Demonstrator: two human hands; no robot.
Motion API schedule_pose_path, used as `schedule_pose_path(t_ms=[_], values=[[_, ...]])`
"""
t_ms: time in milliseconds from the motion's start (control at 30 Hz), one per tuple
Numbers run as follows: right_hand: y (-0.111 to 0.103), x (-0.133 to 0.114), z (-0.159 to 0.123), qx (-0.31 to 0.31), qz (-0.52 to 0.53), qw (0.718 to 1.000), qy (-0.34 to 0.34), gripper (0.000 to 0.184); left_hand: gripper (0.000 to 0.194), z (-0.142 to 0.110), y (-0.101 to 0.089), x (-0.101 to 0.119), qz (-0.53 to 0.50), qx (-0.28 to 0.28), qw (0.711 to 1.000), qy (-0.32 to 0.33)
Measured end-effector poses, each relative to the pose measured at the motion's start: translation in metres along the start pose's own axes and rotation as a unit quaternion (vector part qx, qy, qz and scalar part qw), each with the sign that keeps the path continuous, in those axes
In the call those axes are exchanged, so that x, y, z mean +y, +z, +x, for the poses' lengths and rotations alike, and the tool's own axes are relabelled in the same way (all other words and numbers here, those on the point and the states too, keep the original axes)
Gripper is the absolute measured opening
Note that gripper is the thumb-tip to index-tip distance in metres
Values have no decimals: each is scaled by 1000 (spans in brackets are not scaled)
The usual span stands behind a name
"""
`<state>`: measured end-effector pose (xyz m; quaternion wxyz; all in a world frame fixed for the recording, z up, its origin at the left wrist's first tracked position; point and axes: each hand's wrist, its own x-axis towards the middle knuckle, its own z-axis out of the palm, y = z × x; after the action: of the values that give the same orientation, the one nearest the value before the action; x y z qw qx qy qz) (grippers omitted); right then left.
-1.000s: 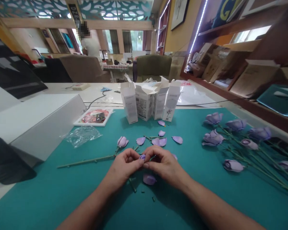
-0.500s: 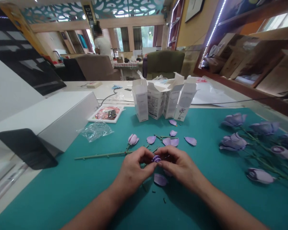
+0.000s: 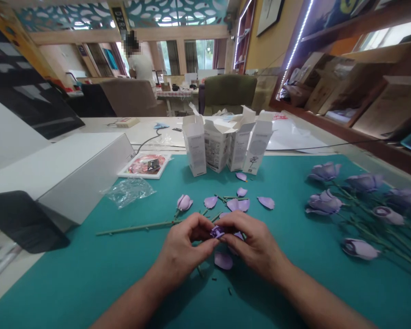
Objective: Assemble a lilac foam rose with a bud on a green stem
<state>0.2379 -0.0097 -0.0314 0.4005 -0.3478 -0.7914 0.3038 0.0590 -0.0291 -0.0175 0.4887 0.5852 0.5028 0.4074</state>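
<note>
A small, deep-purple, ridged piece (image 3: 217, 232) sits between my two hands, just above the mat in front of me. My left hand (image 3: 184, 244) pinches it from one side, thumb and forefinger closing on it; my right hand (image 3: 255, 238) pinches it from the other, its fingers curled close together. Just below lies a lilac, oval loose petal (image 3: 223, 261), with a short, dark-green stem scrap (image 3: 229, 291) nearer me. Beyond my fingertips, more lilac petals (image 3: 210, 202) lie around thin green stem pieces (image 3: 236, 198). To the left, a pale purple, half-closed rosebud (image 3: 184, 202) is near a long, straight green stem (image 3: 133, 228). Everything rests on a flat teal mat (image 3: 85, 278). At its far side stand tall white cardboard boxes (image 3: 194, 153) with open flaps; to the right lie purple, long-stemmed roses (image 3: 324, 202).
</note>
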Motion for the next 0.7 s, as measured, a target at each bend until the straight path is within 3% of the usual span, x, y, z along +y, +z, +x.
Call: schedule_pose_path(t_ms=[233,433,700], values=[[4,-3,-2,32,31,999,13,19,12,-1,-1,2,23,5,999,32],[5,-7,-4,44,22,997,-52,13,8,-2,-3,5,72,25,994,76],[3,-5,-2,52,15,997,-49,11,13,-4,-2,4,51,13,996,65]])
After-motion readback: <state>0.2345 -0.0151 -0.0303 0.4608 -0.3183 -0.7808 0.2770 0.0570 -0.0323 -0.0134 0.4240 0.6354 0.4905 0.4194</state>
